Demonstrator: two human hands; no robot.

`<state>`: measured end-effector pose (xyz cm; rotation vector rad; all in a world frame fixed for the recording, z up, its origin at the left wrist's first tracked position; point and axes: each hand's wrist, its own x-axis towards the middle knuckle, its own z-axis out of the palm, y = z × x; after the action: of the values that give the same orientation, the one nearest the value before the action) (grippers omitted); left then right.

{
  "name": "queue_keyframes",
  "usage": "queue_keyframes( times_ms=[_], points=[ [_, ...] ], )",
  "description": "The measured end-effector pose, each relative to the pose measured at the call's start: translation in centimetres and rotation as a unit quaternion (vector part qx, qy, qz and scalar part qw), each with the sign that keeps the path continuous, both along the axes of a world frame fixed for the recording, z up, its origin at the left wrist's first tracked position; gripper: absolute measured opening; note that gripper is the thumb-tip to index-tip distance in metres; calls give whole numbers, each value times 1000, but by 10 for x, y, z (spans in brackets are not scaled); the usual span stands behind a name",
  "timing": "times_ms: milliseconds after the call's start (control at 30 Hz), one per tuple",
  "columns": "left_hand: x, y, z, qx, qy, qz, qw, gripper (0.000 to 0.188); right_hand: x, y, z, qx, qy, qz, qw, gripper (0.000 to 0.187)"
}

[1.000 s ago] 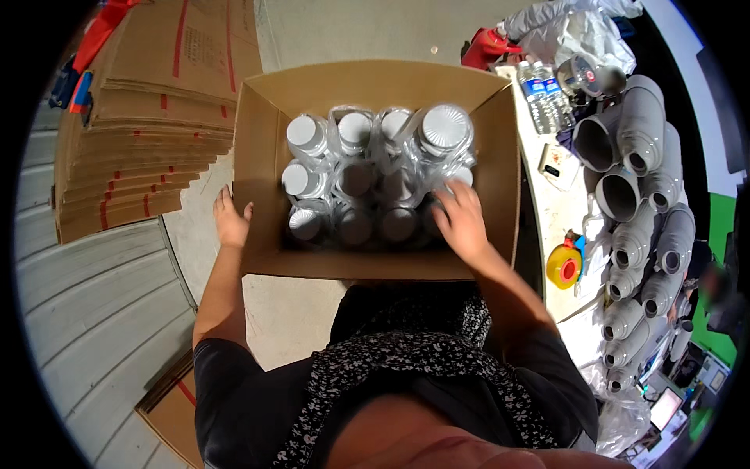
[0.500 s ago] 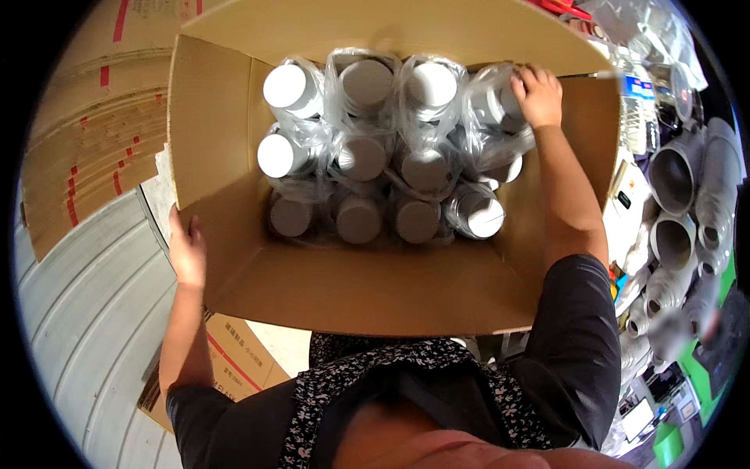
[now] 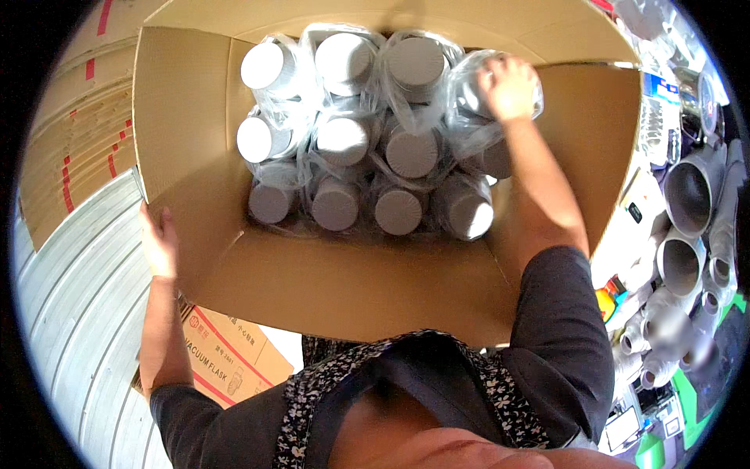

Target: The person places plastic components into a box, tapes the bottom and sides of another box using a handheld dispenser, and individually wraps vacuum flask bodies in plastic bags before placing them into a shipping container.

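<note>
A large open cardboard box (image 3: 336, 285) stands in front of me, its flaps raised. Inside, rows of flasks with round, ridged white lids stand upright in clear plastic bags. My left hand (image 3: 162, 244) grips the box's left edge, thumb on the inner side. At the far right corner of the rows, my right hand (image 3: 512, 87) is closed over the top of a bagged flask (image 3: 469, 98), hiding much of its lid. Left of it is another bagged flask (image 3: 416, 61). In the nearest row, a flask (image 3: 469, 213) leans slightly to the right.
Flattened cardboard (image 3: 90, 133) with red stripes is stacked at far left, above a ridged grey metal surface (image 3: 78, 313). A printed carton (image 3: 226, 356) lies below the box. To the right are several grey metal cylinders (image 3: 691, 191) and clear plastic bottles (image 3: 660, 117).
My right hand has moved left from the corner flask's outer side onto its top, and the flask now sits straighter. The view has shifted slightly. My left hand stays on the box edge.
</note>
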<state>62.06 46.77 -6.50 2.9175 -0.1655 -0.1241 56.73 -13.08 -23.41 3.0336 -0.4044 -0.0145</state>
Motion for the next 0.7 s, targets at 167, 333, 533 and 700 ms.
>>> queue_keyframes(
  times_ms=[167, 333, 533, 700],
  points=[
    [-2, 4, -8, -38, -2, 0, 999, 41, -15, -41, -65, 58, -120, 8, 991, 36],
    [-8, -9, -22, -18, -22, -104, 994, 46, -32, -12, -60, 35, -166, -85, 982, 48],
    [29, 83, -20, -189, 88, -23, 978, 48, -133, 58, 164, 45, -158, -54, 985, 53],
    [26, 60, -35, -90, 125, -76, 985, 56, -219, 25, 180, 231, -71, -429, 870, 42]
  ],
)
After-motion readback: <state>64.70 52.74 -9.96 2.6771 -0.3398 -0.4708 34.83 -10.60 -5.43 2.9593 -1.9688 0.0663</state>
